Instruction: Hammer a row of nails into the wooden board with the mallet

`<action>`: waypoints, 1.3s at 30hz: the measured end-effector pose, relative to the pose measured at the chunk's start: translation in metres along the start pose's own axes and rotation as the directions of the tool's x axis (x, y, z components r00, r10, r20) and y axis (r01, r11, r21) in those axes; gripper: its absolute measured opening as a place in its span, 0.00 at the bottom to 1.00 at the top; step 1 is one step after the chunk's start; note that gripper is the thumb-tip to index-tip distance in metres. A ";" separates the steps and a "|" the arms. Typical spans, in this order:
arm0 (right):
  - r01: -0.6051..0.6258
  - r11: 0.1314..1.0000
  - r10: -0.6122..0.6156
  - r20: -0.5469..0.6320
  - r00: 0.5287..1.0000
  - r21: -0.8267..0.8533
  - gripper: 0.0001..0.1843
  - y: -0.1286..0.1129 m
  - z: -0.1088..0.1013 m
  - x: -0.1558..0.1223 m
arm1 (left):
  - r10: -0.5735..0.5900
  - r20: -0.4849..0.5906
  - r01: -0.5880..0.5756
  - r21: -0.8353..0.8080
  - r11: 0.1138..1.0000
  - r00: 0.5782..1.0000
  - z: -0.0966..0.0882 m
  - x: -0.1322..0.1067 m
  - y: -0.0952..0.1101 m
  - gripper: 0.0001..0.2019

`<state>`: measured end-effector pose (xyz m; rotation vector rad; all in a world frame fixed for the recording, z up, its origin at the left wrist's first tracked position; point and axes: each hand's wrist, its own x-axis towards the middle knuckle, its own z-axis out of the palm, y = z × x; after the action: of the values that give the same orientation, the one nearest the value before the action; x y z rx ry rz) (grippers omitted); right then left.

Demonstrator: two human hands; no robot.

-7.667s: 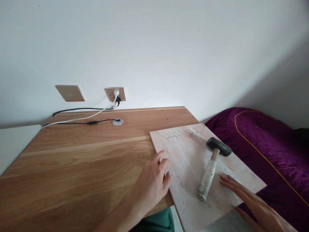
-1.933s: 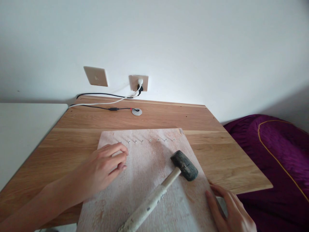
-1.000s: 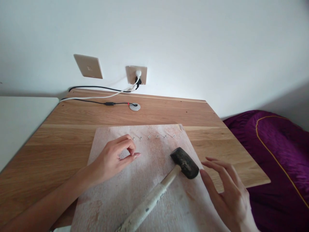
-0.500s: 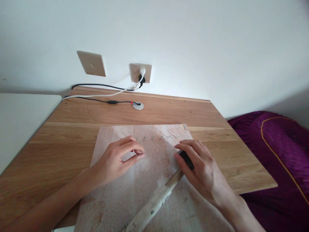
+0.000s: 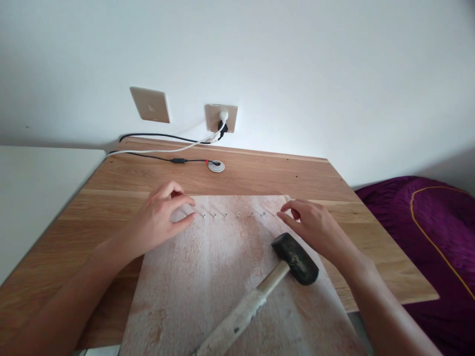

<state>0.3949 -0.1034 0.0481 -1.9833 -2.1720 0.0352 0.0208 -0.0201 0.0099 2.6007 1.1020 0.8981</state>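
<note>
A pale, worn wooden board (image 5: 208,277) lies before me, with a row of several small metal nails (image 5: 238,214) near its far edge. My left hand (image 5: 159,215) is at the row's left end, thumb and forefinger apart and nothing between them. At the opposite end, my right hand (image 5: 313,222) has thumb and forefinger pinched at the last nail, whose head their tips hide. A mallet (image 5: 295,258) with a black head and a worn, whitish handle rests diagonally on the board, just below my right hand and untouched.
Under the board is a wooden desktop (image 5: 260,170) against a white wall. Cables (image 5: 156,150) run from a wall socket (image 5: 232,116) across its back, near a round cable grommet (image 5: 216,166). A white surface (image 5: 48,188) adjoins at left; purple fabric (image 5: 438,212) lies at right.
My right hand has left the mallet's head and moved up to the nail row's right end. My left hand has shifted left and its fingers have parted. The view has tilted slightly.
</note>
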 end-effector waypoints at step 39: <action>0.188 0.946 -0.249 0.221 0.943 0.265 0.11 -0.083 0.005 0.002 | 0.040 0.111 -0.026 -0.128 0.991 0.993 -0.003 -0.002 -0.006 0.12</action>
<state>0.3120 -0.1092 0.0559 -1.6698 -2.3977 0.5197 0.0139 -0.0176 0.0090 2.5383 0.9432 0.7881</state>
